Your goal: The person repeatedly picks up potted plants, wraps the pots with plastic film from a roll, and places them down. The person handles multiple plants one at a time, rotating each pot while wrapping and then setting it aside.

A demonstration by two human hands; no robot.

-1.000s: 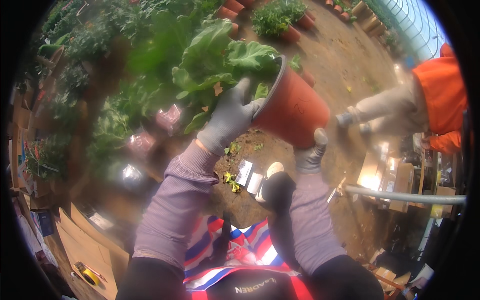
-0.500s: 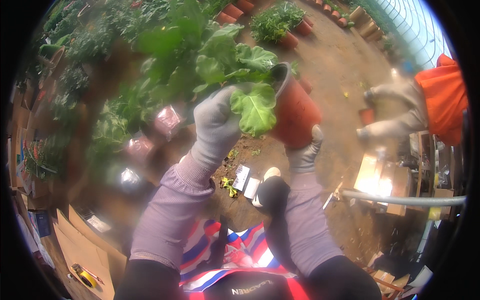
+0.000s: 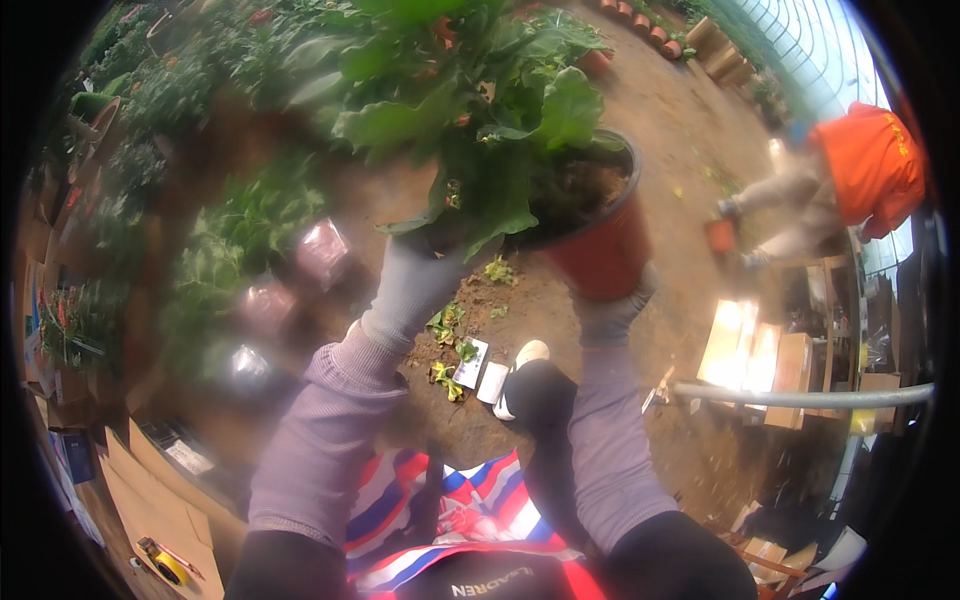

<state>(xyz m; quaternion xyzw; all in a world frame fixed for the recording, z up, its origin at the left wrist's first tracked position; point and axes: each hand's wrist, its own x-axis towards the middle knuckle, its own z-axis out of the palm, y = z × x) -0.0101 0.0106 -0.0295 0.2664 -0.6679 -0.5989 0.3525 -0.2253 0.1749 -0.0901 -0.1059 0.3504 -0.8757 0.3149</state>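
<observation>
A reddish-brown plastic flowerpot point(image 3: 605, 245) is held up in front of me, its rim tilted so the soil inside shows. Broad green leaves of its plant point(image 3: 490, 185) spread out to the left and upward. My gloved right hand point(image 3: 618, 308) grips the pot low down, at its base. Below the leaves at left is my gloved left hand point(image 3: 415, 275), close against the foliage. Leaves cover its fingers, so whether they pinch a leaf or stem is hidden.
Wilted leaves point(image 3: 446, 380) and a white card point(image 3: 471, 364) lie on the dirt by my shoe point(image 3: 531, 352). Wrapped pots point(image 3: 323, 252) stand at left. A person in orange point(image 3: 868, 165) bends at right near another pot point(image 3: 721, 236). A metal rail point(image 3: 800, 398) crosses below.
The pot has tipped so its opening faces me more and the soil shows. The foliage has swung across in front of my left hand. The person in orange has shifted slightly.
</observation>
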